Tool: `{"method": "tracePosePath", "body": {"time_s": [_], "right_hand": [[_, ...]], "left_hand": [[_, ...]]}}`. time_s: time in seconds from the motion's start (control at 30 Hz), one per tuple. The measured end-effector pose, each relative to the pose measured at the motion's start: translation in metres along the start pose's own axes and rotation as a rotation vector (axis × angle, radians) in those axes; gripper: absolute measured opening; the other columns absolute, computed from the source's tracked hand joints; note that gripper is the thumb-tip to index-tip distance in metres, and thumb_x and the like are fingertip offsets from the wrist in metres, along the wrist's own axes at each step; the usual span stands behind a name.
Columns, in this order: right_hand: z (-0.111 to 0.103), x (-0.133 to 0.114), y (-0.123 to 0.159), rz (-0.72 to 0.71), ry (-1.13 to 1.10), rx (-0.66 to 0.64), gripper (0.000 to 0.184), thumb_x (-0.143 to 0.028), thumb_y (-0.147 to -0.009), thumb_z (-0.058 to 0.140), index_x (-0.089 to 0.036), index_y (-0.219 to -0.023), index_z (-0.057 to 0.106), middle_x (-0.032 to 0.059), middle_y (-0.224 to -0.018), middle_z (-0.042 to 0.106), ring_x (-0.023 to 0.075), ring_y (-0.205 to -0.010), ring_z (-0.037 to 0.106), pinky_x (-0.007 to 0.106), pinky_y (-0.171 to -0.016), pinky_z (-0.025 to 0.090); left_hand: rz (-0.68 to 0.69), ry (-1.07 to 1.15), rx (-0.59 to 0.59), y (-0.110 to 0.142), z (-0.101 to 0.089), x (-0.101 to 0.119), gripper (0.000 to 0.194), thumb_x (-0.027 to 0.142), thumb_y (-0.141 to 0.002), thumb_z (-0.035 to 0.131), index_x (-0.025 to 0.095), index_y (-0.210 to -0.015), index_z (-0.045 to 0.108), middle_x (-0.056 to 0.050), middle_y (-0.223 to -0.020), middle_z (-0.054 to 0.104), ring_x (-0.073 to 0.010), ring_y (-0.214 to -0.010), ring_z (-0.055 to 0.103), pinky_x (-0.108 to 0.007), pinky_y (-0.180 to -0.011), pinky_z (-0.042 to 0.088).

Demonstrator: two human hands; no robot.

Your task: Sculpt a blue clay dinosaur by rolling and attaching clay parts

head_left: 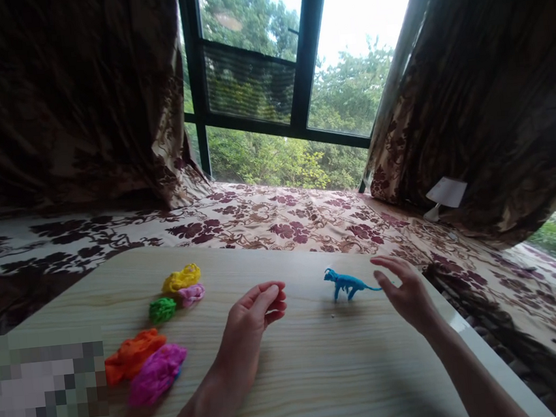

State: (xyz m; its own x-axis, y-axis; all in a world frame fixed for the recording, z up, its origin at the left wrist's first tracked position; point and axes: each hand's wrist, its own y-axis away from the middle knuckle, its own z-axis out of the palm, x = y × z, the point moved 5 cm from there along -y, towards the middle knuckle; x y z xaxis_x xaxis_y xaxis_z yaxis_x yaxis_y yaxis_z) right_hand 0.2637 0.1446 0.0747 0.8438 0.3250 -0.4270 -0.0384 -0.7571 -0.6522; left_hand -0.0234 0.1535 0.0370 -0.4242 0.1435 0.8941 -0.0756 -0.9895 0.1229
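Note:
A small blue animal figure [348,283] with thin legs and a long tail stands upright on the light wooden table [304,376]. Close to the tip of its tail is my right hand [404,288], thumb and fingers apart, with nothing visible between them; whether it touches the tail I cannot tell. To the left of the figure my left hand [256,312] is raised over the table, thumb pressed to curled fingers. Anything inside that pinch is hidden. A tiny pale speck [332,316] lies below the figure.
At the table's left lie crumpled soft bundles: yellow [182,278], light pink [192,295], green [162,309], orange [135,355] and magenta [157,374], with a bit of blue beneath. Beyond are floral fabric [283,214], curtains, a window and a small white lamp [446,192].

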Motion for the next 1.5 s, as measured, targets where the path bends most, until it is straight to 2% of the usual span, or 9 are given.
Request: {"method": "tracePosePath", "body": {"time_s": [0.1, 0.2, 0.43, 0.57, 1.0, 1.1, 1.2, 1.33, 1.5], "right_hand": [[0.024, -0.012, 0.003, -0.049, 0.036, -0.189, 0.033, -0.031, -0.077, 0.057, -0.024, -0.110, 0.060, 0.0067, -0.110, 0.061, 0.0243, -0.110, 0.050, 0.042, -0.094, 0.038], [0.030, -0.012, -0.001, -0.056, 0.063, -0.241, 0.027, -0.027, -0.075, 0.059, -0.026, -0.102, 0.064, 0.0040, -0.100, 0.066, 0.0227, -0.101, 0.056, 0.039, -0.090, 0.042], [-0.017, 0.060, -0.027, 0.071, 0.186, -0.159, 0.021, -0.025, -0.073, 0.058, -0.022, -0.092, 0.068, 0.0058, -0.095, 0.068, 0.0255, -0.096, 0.060, 0.042, -0.089, 0.042], [-0.026, 0.092, -0.024, 0.118, 0.197, -0.197, 0.021, -0.026, -0.072, 0.058, -0.022, -0.090, 0.069, 0.0043, -0.090, 0.070, 0.0245, -0.090, 0.063, 0.040, -0.085, 0.045], [-0.035, 0.118, -0.023, 0.233, 0.057, -0.198, 0.033, -0.026, -0.069, 0.059, -0.020, -0.101, 0.066, 0.0073, -0.107, 0.065, 0.0278, -0.107, 0.055, 0.044, -0.097, 0.036], [-0.030, 0.104, -0.026, 0.250, -0.028, -0.249, 0.028, -0.030, -0.064, 0.066, -0.020, -0.090, 0.070, 0.0058, -0.094, 0.070, 0.0289, -0.097, 0.060, 0.044, -0.093, 0.039], [-0.022, 0.071, -0.032, 0.244, -0.165, -0.303, 0.028, -0.036, -0.066, 0.067, -0.019, -0.088, 0.070, 0.0056, -0.087, 0.071, 0.0269, -0.087, 0.064, 0.043, -0.087, 0.045], [-0.003, -0.007, -0.034, 0.191, -0.407, -0.381, 0.039, -0.040, -0.080, 0.056, -0.019, -0.113, 0.059, 0.0061, -0.108, 0.065, 0.0229, -0.099, 0.060, 0.039, -0.087, 0.047], [0.030, -0.099, -0.017, 0.153, -0.838, -0.514, 0.030, -0.031, -0.078, 0.062, -0.022, -0.107, 0.061, 0.0049, -0.104, 0.066, 0.0205, -0.095, 0.061, 0.038, -0.084, 0.048]], "left_hand": [[0.003, -0.010, 0.004, 0.000, 0.000, 0.002, 0.028, 0.030, -0.063, 0.069, 0.013, -0.084, 0.068, -0.006, -0.075, 0.065, -0.0136, -0.068, 0.058, -0.025, -0.065, 0.047], [-0.003, -0.032, -0.002, 0.000, 0.000, 0.001, 0.029, 0.031, -0.063, 0.069, 0.012, -0.085, 0.067, -0.006, -0.074, 0.064, -0.0136, -0.067, 0.058, -0.026, -0.065, 0.047], [0.021, -0.065, 0.006, -0.002, -0.002, 0.002, 0.029, 0.032, -0.065, 0.069, 0.013, -0.087, 0.067, -0.005, -0.078, 0.064, -0.0134, -0.071, 0.058, -0.025, -0.067, 0.048], [0.021, -0.075, -0.004, -0.001, -0.001, 0.003, 0.031, 0.032, -0.064, 0.069, 0.013, -0.088, 0.067, -0.006, -0.079, 0.065, -0.0136, -0.071, 0.058, -0.025, -0.067, 0.048], [-0.006, -0.109, -0.031, -0.010, -0.005, -0.008, 0.031, 0.037, -0.069, 0.064, 0.014, -0.090, 0.065, -0.005, -0.080, 0.063, -0.0137, -0.072, 0.057, -0.027, -0.070, 0.047], [-0.001, -0.115, -0.040, -0.010, -0.004, -0.009, 0.032, 0.038, -0.068, 0.064, 0.014, -0.090, 0.065, -0.005, -0.080, 0.062, -0.0134, -0.071, 0.057, -0.028, -0.070, 0.046], [-0.021, -0.110, -0.017, -0.008, -0.003, -0.012, 0.034, 0.037, -0.065, 0.067, 0.013, -0.089, 0.066, -0.005, -0.080, 0.063, -0.0132, -0.069, 0.057, -0.028, -0.068, 0.047], [-0.096, -0.097, -0.072, 0.003, 0.008, -0.018, 0.032, 0.035, -0.066, 0.068, 0.014, -0.089, 0.066, -0.005, -0.079, 0.062, -0.0123, -0.067, 0.057, -0.026, -0.066, 0.046], [-0.195, 0.036, -0.309, 0.021, 0.027, -0.022, 0.031, 0.040, -0.074, 0.060, 0.013, -0.089, 0.066, -0.006, -0.083, 0.060, -0.0117, -0.070, 0.056, -0.025, -0.066, 0.046]]}}
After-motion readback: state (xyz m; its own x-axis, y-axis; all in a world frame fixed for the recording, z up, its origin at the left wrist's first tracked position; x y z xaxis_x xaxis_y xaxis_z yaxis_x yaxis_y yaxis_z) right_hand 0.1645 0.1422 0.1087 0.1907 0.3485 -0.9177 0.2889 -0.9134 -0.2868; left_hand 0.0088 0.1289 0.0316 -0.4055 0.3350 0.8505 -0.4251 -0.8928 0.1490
